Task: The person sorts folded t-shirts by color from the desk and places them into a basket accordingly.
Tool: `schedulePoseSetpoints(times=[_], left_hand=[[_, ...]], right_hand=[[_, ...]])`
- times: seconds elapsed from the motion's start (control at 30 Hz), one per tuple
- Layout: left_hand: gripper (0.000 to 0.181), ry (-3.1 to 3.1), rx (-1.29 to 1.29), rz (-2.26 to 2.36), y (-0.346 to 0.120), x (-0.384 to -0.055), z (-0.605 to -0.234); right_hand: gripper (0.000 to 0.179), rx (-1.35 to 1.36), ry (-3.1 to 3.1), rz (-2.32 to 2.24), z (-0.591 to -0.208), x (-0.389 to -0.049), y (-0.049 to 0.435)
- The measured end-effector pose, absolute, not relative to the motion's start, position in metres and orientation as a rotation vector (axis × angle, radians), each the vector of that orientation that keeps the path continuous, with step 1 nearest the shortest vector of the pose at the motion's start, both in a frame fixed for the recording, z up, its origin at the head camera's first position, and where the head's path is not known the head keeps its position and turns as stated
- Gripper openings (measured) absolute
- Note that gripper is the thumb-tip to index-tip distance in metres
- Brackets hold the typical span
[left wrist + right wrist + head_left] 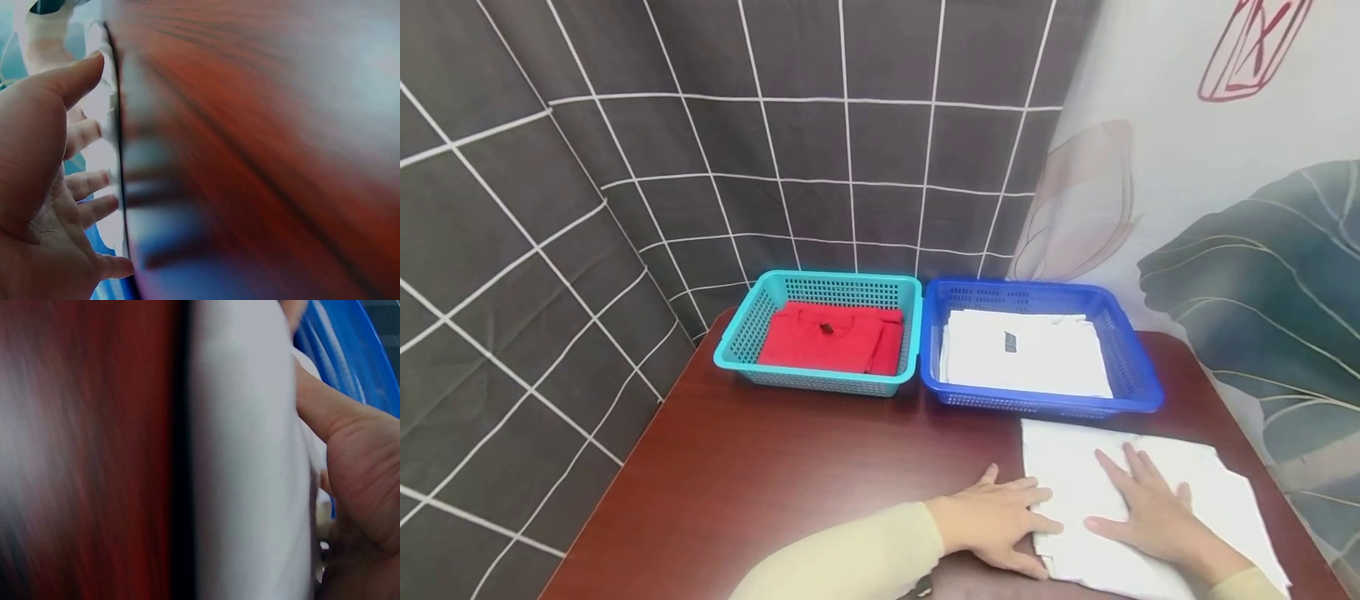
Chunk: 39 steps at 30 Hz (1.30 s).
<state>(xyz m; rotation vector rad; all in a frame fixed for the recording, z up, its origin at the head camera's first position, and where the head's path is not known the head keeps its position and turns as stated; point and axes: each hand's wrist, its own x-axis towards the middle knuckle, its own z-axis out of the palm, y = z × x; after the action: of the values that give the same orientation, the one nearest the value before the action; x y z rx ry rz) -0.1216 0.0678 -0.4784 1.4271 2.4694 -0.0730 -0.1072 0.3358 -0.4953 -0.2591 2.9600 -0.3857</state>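
Note:
A white folded garment [1075, 458] lies flat at the table's right side, in front of the blue basket. My left hand [1000, 521] spreads its fingers over the garment's left edge, palm down, partly on the table. On top of the garment, my right hand [1150, 508] rests with fingers spread. The left wrist view shows the left hand's thumb and fingers [90, 184] stretched out along the garment's edge. In the right wrist view, the white cloth [250, 456] lies beside the right hand's thumb; its fingers are mostly hidden there.
A turquoise basket [816, 382] at the back holds a folded red shirt [827, 337]. Beside it on the right, a blue basket [1138, 375] holds folded white clothing [1030, 354] with a small dark print. Curtains hang behind the reddish-brown table [760, 475].

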Motion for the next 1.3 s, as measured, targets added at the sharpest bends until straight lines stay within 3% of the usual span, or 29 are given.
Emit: schedulePoseSetpoints(times=[0.3, 0.67, 1.3], left_hand=[[0.060, 2.567, 1.425, 0.216, -0.018, -0.116, -0.484], [0.042, 2.625, 1.171, 0.425, -0.104, -0.125, -0.476], [0.040, 2.709, 0.986, 0.477, -0.190, -0.129, -0.473]], right_hand=[[0.104, -0.362, 2.965, -0.467, -0.490, -0.114, 0.253], [0.108, -0.315, 2.849, -0.475, -0.487, -0.137, 0.155], [0.109, -0.249, 2.787, -0.492, -0.492, -0.150, 0.049]])
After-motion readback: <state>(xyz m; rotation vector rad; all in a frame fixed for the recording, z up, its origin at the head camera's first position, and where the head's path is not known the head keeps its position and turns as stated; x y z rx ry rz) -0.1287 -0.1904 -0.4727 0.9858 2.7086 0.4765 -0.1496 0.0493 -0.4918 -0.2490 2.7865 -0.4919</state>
